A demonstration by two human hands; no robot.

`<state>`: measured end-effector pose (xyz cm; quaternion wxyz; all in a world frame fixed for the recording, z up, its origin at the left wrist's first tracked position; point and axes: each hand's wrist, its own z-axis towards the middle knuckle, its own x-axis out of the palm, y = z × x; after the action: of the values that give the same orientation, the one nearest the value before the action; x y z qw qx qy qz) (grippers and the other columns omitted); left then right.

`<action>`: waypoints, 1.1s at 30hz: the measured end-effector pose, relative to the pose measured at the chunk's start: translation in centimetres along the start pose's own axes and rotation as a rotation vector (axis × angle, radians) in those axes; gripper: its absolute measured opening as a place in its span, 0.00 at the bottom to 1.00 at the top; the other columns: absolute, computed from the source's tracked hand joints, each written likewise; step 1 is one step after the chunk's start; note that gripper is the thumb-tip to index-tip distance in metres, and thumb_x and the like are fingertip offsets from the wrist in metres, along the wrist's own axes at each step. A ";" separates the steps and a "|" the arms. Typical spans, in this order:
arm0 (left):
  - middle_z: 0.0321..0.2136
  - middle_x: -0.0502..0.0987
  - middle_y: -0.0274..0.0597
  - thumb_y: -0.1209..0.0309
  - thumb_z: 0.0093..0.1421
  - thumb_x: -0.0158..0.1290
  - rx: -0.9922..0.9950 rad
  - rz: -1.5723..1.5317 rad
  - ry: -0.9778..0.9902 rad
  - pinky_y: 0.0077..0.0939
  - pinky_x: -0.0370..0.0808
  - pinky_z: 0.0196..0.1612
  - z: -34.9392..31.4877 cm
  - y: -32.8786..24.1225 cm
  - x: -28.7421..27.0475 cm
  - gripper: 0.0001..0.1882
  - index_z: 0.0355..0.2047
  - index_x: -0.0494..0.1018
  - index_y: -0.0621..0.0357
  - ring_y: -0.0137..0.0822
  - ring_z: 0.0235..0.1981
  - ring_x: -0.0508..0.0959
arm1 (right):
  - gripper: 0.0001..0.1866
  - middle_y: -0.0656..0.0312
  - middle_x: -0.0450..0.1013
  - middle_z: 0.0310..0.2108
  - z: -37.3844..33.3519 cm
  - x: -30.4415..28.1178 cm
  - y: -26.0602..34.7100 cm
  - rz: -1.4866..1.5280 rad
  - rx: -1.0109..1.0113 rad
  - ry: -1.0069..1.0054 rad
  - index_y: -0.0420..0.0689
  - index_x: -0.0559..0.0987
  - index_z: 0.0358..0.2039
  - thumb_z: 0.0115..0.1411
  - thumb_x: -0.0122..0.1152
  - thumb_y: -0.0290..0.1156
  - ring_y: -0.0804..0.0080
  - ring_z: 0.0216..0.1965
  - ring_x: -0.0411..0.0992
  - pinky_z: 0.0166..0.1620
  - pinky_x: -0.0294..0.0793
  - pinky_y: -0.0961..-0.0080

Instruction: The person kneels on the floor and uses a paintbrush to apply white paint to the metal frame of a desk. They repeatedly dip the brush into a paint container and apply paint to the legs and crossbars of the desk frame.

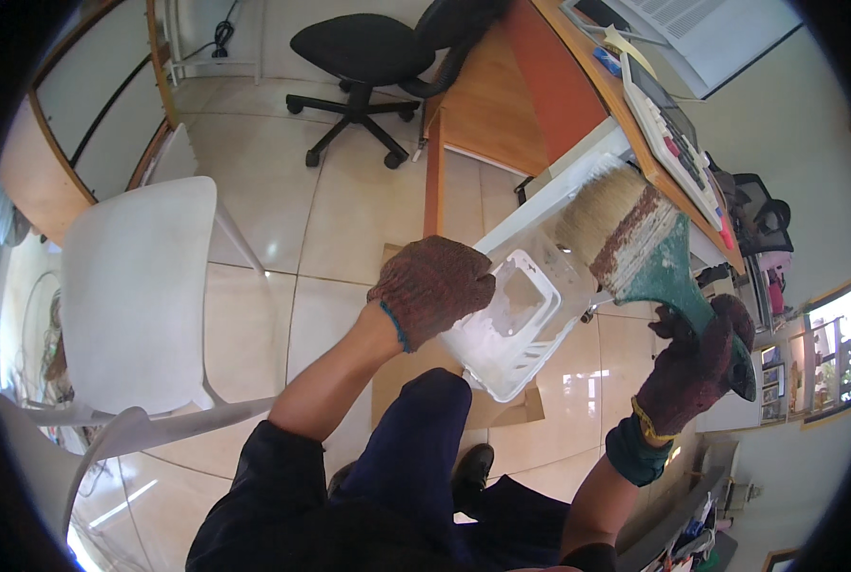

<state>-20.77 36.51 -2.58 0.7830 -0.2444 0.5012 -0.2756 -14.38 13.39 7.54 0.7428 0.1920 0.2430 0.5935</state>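
Note:
My left hand (433, 288), in a dark reddish-brown knit glove, is closed on the side of a white plastic housing (471, 339). This piece has a rounded rectangular opening, slots along one edge and a see-through part at its far end. In my right hand (690, 374), also gloved, is a wide paintbrush (649, 250) by its green handle. Its pale bristles point up and left, beside the clear end of the housing; I cannot tell whether they touch. Reddish-brown and whitish crust covers the brush's band.
Flattened cardboard (516, 408) lies on the tiled floor under the housing. A white chair (140, 296) stands at my left, a black swivel chair (354, 57) farther off. At right, an orange-brown desk (578, 57) bears a keyboard (668, 143). My knee (425, 396) is just below the housing.

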 end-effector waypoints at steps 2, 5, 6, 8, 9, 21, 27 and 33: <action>0.25 0.77 0.50 0.56 0.52 0.48 -0.018 -0.011 0.013 0.38 0.75 0.35 0.1 -0.1 -0.1 0.17 0.31 0.78 0.55 0.50 0.27 0.77 | 0.12 0.53 0.68 0.39 0.1 0.6 0.8 0.098 0.075 -0.024 0.36 0.72 0.40 0.59 0.53 0.30 0.63 0.33 0.73 0.23 0.79 0.75; 0.25 0.76 0.46 0.62 0.49 0.50 0.072 0.091 -0.011 0.38 0.75 0.32 0.0 0.3 0.2 0.12 0.28 0.76 0.55 0.48 0.28 0.77 | 0.16 0.54 0.69 0.37 -0.4 1.4 1.5 0.093 0.125 -0.053 0.35 0.71 0.40 0.56 0.56 0.34 0.63 0.28 0.74 0.23 0.78 0.74; 0.25 0.75 0.43 0.67 0.46 0.52 0.167 0.177 -0.052 0.38 0.76 0.30 -0.1 1.0 0.8 0.08 0.26 0.75 0.55 0.45 0.29 0.78 | 0.16 0.54 0.69 0.37 -0.5 1.4 1.8 0.072 0.138 -0.048 0.35 0.71 0.40 0.56 0.57 0.34 0.63 0.27 0.74 0.23 0.78 0.74; 0.24 0.74 0.40 0.73 0.43 0.54 0.229 0.248 -0.060 0.37 0.77 0.27 -0.3 1.2 0.9 0.06 0.24 0.74 0.55 0.43 0.30 0.78 | 0.16 0.54 0.69 0.36 -0.9 1.7 2.3 0.032 0.148 -0.045 0.35 0.71 0.41 0.57 0.57 0.34 0.63 0.27 0.74 0.23 0.78 0.73; 0.24 0.74 0.40 0.73 0.43 0.54 0.197 0.232 -0.030 0.37 0.77 0.27 -0.5 1.0 0.8 0.06 0.24 0.74 0.55 0.43 0.30 0.78 | 0.16 0.54 0.70 0.36 -1.1 2.0 2.7 0.009 0.141 -0.047 0.35 0.71 0.41 0.57 0.57 0.34 0.63 0.27 0.74 0.23 0.78 0.73; 0.29 0.78 0.43 0.59 0.52 0.48 0.207 0.156 0.054 0.37 0.75 0.34 -0.8 2.3 2.0 0.13 0.31 0.77 0.51 0.46 0.29 0.77 | 0.17 0.52 0.72 0.39 -2.7 2.5 4.0 -0.005 -0.014 -0.008 0.35 0.72 0.42 0.53 0.62 0.28 0.63 0.34 0.74 0.32 0.79 0.69; 0.24 0.76 0.44 0.66 0.52 0.47 0.035 0.030 0.116 0.38 0.75 0.31 -1.1 2.3 3.1 0.08 0.27 0.75 0.51 0.47 0.27 0.77 | 0.15 0.55 0.75 0.35 -2.8 3.3 4.8 -0.273 -0.089 0.109 0.37 0.76 0.38 0.50 0.65 0.27 0.69 0.36 0.74 0.39 0.75 0.72; 0.26 0.76 0.44 0.63 0.53 0.48 0.082 0.072 0.185 0.40 0.75 0.32 -1.6 2.1 2.6 0.10 0.28 0.75 0.52 0.47 0.28 0.77 | 0.14 0.56 0.76 0.34 -3.1 3.2 5.6 -0.281 -0.039 0.129 0.38 0.77 0.37 0.49 0.66 0.26 0.70 0.35 0.74 0.41 0.73 0.74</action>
<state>-20.94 36.09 -6.26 0.7521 -0.1675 0.5681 -0.2891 -20.11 17.74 7.81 0.8050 0.1033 0.3032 0.4994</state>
